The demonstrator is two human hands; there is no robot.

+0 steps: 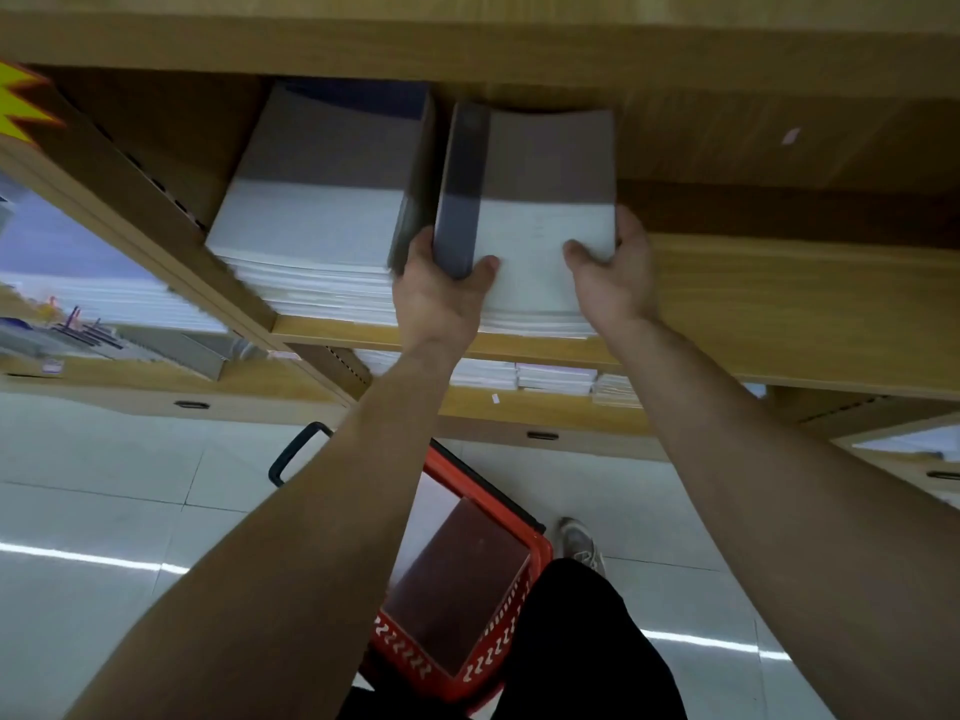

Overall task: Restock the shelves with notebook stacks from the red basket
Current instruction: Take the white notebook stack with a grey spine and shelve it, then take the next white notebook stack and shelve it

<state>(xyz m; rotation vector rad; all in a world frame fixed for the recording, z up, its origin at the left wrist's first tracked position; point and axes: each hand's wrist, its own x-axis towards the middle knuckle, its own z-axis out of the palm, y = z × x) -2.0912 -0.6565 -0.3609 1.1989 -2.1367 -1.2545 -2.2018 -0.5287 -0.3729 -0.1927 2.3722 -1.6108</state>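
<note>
**Both hands on a notebook stack at the shelf edge**

Forearms fill the bottom of my view, reaching up and forward from the camera toward the wooden shelving unit (779, 283), the largest thing ahead of me. Its light-wood board carries two piles side by side. My left hand (436, 288) grasps the near left corner of the right-hand notebook stack (540, 220), thumb over the top cover and fingers wrapped around the dark spine side. My right hand (615, 272) clasps the near right corner of the same stack, thumb on top and fingers down its right edge. That stack sits on the shelf board with its near edge at the front lip; its top cover is white toward me and grey-brown toward the back.

Just beside it on the left, almost touching, lies a taller notebook pile (317, 210) with the same two-tone cover. One level down, smaller white stacks (556, 379) line the lower shelf.

Below my arms, on the pale tiled floor (104, 511), stands the red basket (467, 589) with a black handle (291, 454); a dark brown cover lies flat inside it. I cannot tell how many notebooks it holds. Right of the basket I see a grey shoe (579, 543). A yellow starburst tag (21, 103) shows at the far upper left.
</note>
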